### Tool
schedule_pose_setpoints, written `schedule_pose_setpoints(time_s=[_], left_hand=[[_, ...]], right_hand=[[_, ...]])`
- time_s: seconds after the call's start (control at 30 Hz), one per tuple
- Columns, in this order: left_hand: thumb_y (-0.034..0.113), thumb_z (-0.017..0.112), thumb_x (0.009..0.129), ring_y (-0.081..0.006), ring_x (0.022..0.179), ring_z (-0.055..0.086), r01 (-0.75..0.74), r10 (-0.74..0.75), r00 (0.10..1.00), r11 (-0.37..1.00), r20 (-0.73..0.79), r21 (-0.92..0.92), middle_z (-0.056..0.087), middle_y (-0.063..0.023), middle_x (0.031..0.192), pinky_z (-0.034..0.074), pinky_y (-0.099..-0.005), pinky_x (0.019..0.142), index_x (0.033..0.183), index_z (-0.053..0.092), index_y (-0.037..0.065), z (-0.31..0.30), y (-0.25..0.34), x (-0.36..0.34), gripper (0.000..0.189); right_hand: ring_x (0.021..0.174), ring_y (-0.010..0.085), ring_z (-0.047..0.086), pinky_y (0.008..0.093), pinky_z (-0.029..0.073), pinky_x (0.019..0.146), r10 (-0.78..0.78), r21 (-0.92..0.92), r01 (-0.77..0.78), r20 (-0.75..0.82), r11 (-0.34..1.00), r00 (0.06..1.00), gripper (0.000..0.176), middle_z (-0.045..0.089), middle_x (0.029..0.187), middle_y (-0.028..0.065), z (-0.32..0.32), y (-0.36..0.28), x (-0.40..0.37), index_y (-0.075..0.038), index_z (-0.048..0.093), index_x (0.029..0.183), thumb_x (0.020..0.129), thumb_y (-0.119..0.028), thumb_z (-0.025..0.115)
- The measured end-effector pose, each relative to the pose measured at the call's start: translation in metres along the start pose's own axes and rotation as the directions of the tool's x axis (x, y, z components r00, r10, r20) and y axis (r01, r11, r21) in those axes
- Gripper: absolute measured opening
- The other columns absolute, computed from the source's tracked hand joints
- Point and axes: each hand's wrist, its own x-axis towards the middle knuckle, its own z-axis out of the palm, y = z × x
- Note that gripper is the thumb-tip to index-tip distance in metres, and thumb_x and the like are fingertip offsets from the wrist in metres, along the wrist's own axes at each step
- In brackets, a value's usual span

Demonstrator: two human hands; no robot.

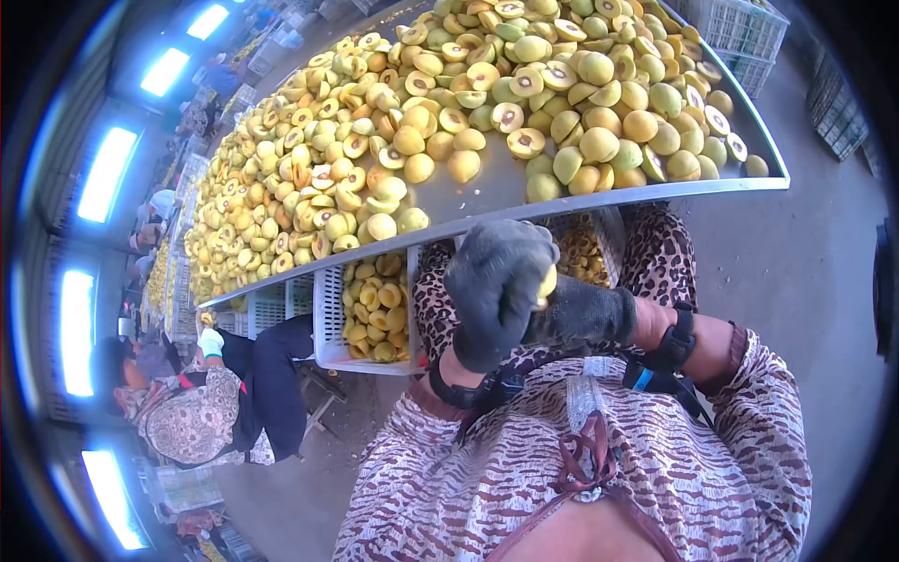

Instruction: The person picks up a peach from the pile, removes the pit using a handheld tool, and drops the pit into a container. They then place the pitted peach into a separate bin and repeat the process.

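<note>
My left hand (501,281), in a dark glove, is closed in front of my lap, knuckles upward. A yellow peach (547,285) shows as a small sliver at its edge, between my two hands. Pressed up against it from the right is my right hand (576,311), also gloved and closed around the peach; its fingers are mostly hidden behind the left hand. Most of the peach is covered. Just beyond the hands is the near edge of a metal table (487,201), heaped with whole and halved yellow peaches (599,145).
Under the table edge, a white crate (330,328) holds peach halves, and another heap of halves (585,253) lies by my knees. At left sits a co-worker (197,412) with a white-gloved hand (211,343). Stacked crates (744,33) stand at the far right.
</note>
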Motion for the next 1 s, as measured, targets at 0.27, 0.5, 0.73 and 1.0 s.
schedule_pose_setpoints(time_s=[0.27,0.5,0.73,1.0], left_hand=[[0.041,0.035,0.105,-0.0249,0.083,0.066,0.544,-0.652,0.752,0.526,0.100,-0.654,0.065,-0.0147,0.088,0.056,-0.0369,0.079,0.092,0.055,0.001,0.010,-0.010,-0.022,0.046],[0.051,0.043,0.100,-0.0293,0.092,0.061,0.176,-0.878,0.430,0.310,-0.210,-0.934,0.062,-0.0140,0.097,0.051,-0.0465,0.086,0.099,0.061,0.003,-0.088,-0.077,-0.116,0.051],[0.027,0.059,0.096,-0.0255,0.091,0.064,0.595,-0.478,0.776,0.771,-0.412,0.227,0.067,-0.0141,0.095,0.049,-0.0335,0.085,0.106,0.065,-0.007,-0.063,-0.144,-0.066,0.036],[0.033,0.079,0.073,-0.0276,0.087,0.067,0.658,-0.721,0.692,0.652,0.041,0.377,0.067,-0.0209,0.097,0.053,-0.0354,0.080,0.116,0.058,-0.004,0.119,-0.242,0.036,0.061]], right_hand=[[0.097,0.0183,0.063,0.0322,0.050,0.086,-0.440,-0.107,0.427,-0.228,0.898,0.869,0.037,0.064,0.106,0.0064,0.003,0.056,0.030,-0.005,0.056,0.119,0.087,-0.017,0.069],[0.067,0.0417,0.061,0.0452,0.048,0.059,-0.376,-0.445,0.253,-0.215,0.859,0.901,0.020,0.063,0.071,0.0174,-0.020,0.046,0.010,-0.006,0.065,0.093,0.075,-0.013,0.069],[0.066,0.0265,0.069,0.0353,0.054,0.063,0.218,-0.701,-0.399,-0.338,0.590,0.916,0.013,0.068,0.072,0.0124,-0.054,0.077,-0.026,-0.004,0.066,0.081,0.084,-0.016,0.063],[0.055,0.0310,0.058,0.0397,0.046,0.056,-0.095,-0.639,-0.241,-0.444,0.730,0.891,0.016,0.056,0.064,0.0197,-0.039,0.041,-0.053,-0.002,0.060,0.077,0.084,-0.016,0.063]])
